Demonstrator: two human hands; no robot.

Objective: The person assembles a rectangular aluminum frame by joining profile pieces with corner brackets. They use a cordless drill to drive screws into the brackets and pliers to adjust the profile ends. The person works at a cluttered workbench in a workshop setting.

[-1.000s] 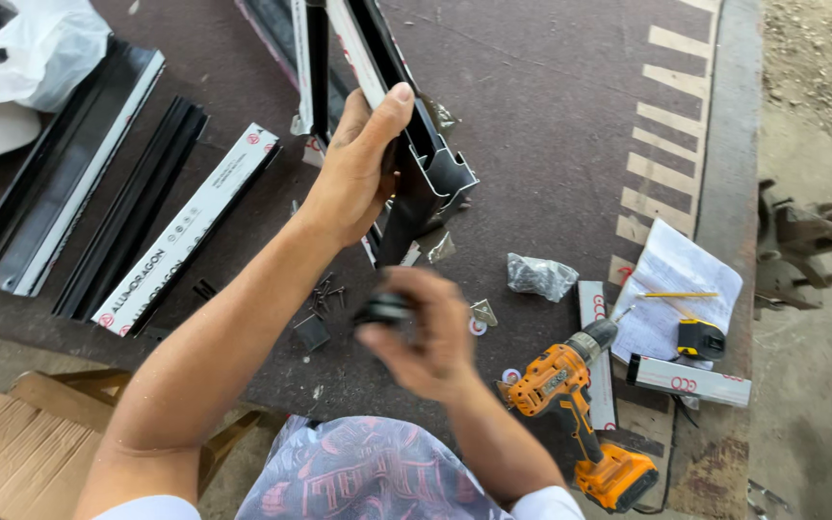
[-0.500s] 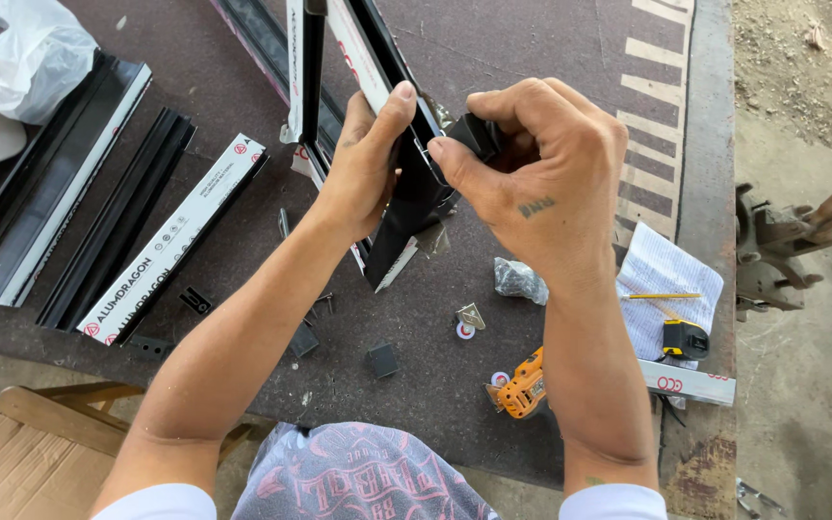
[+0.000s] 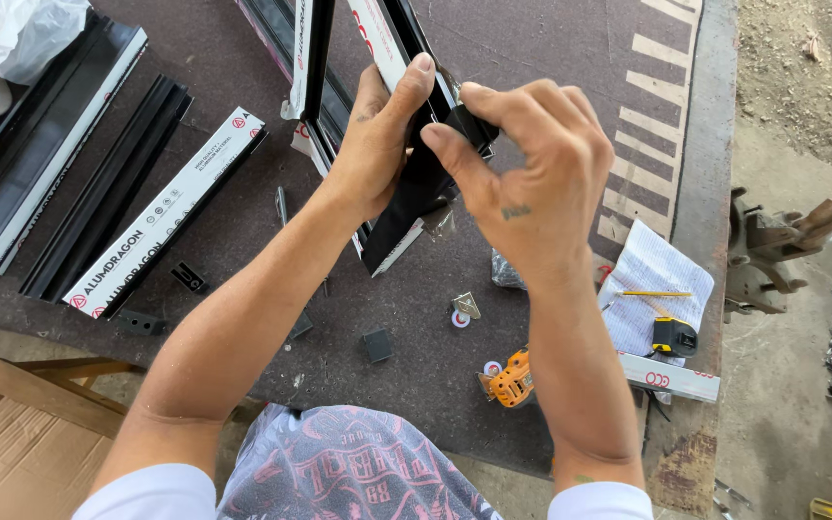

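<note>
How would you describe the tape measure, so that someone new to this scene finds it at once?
Start at the brown worktable and go to its right edge, where a white paper sheet lies. The tape measure sits on that sheet's lower corner, just below a yellow pencil. It is small, squarish, black and yellow, unlike the bigger orange drill nearby.

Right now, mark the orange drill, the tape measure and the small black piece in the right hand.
orange drill (image 3: 512, 379), head view, on its orange body.
tape measure (image 3: 673, 336), head view, on its black case.
small black piece (image 3: 471, 125), head view, on the part showing between the right hand's fingers.
</note>
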